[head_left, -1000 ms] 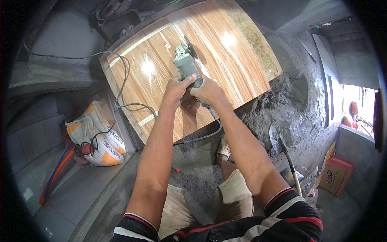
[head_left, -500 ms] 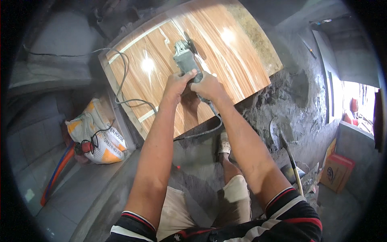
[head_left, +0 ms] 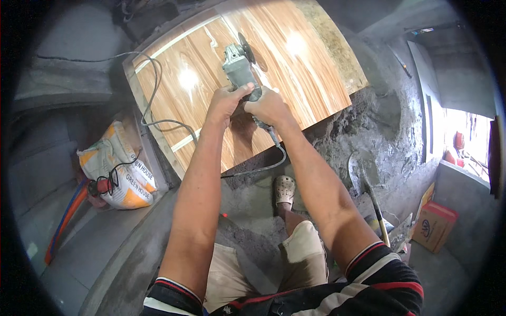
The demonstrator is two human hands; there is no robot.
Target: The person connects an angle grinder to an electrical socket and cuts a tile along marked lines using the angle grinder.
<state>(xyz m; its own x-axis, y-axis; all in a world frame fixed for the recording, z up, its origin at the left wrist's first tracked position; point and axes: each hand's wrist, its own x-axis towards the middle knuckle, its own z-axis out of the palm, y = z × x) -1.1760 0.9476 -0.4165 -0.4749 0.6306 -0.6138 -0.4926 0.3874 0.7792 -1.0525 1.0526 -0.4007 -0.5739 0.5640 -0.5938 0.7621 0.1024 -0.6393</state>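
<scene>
Both my hands are wrapped round a grey-green angle grinder (head_left: 240, 69), held over a glossy wood-grain surface (head_left: 184, 108). My left hand (head_left: 224, 104) grips the body from the left, its thumb lying across the top. On the right side, my right hand (head_left: 270, 108) closes round the rear handle. The dark cutting disc (head_left: 246, 46) stands on edge at the grinder's far right, beside a pale line on the surface. Whether it touches the surface I cannot tell. A grey cord (head_left: 275, 139) leaves the handle's rear end and loops left under my forearm.
A white and orange sack (head_left: 113, 171) stands at the left, with an orange hose (head_left: 66, 224) beside it. A shovel (head_left: 362, 171) rests on rough grey mortar at the right. Beyond it are a cardboard box (head_left: 435, 227) and a bright opening. My clog (head_left: 284, 190) stands below the surface's edge.
The whole view has shifted slightly, so most things sit a little further left and up. My clog shows more fully. Both hands keep their grip on the grinder.
</scene>
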